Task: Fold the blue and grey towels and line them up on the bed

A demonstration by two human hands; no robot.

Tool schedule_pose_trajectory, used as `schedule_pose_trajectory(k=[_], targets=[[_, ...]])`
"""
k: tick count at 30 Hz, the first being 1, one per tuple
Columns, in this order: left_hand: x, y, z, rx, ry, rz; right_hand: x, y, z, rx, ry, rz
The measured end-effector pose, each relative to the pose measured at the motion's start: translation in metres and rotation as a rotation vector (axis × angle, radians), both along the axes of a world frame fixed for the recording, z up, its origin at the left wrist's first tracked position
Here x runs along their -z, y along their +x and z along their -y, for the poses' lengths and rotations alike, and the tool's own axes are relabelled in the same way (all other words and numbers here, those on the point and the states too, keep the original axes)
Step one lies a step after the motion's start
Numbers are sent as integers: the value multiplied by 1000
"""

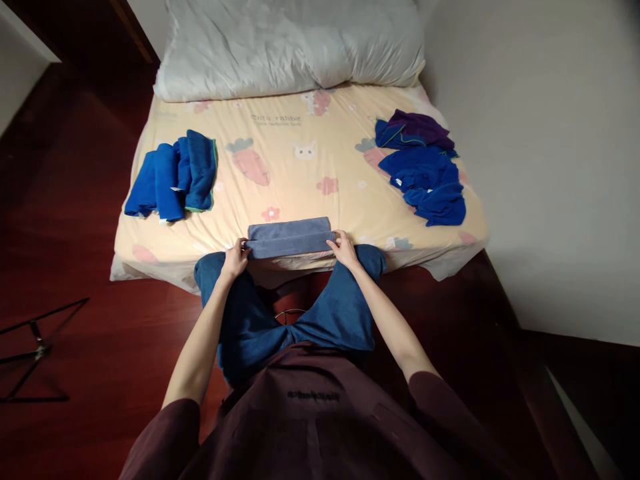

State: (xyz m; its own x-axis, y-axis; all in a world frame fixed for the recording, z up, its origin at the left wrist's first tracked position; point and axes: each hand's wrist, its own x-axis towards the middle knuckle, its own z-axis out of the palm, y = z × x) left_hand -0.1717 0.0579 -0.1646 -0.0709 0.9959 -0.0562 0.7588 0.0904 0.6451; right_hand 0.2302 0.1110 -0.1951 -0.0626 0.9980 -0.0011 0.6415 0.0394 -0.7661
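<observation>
A grey-blue towel (290, 241) lies at the near edge of the bed, folded into a long narrow strip with its near part doubled over the far part. My left hand (235, 259) pinches its left end between thumb and fingers. At the right end, my right hand (343, 248) grips the near layer's corner the same way. Farther left on the bed are several rolled or folded blue towels (169, 177), lying side by side. Over on the right sits a loose heap of crumpled blue cloths (427, 183) with a purple cloth (423, 127) at its back.
The bed (300, 190) has a yellow sheet printed with carrots and rabbits. A bulky grey-white quilt (295, 50) spans its far end. A white wall (540, 167) rises along the right. Thin black stand legs (40, 350) rest on the dark red floor (120, 340) at left.
</observation>
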Motion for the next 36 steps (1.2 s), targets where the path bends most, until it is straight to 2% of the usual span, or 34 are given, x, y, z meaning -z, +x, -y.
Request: schedule_pose_trajectory(k=[4,7,10,13,15,26,32,36], targets=[[0,1,1,4,-7,-2,-5,-1,3,6,20,38],[-7,5,7,28,140,-80,-18,-5,11,23,193,131],[-16,11,15,194,292,-215,-33,-10,20,-149,336,215],[-20,17,20,417,256,-278,-40,-14,25,-373,346,266],[-19,20,20,484,209,-303,-39,-15,25,-429,331,287],[-5,19,13,480,143,-390,-21,-15,16,-455,269,350],[-1,18,4,471,155,-393,-14,-17,11,-429,308,387],[0,16,-1,476,144,-395,-15,-22,6,-388,279,393]])
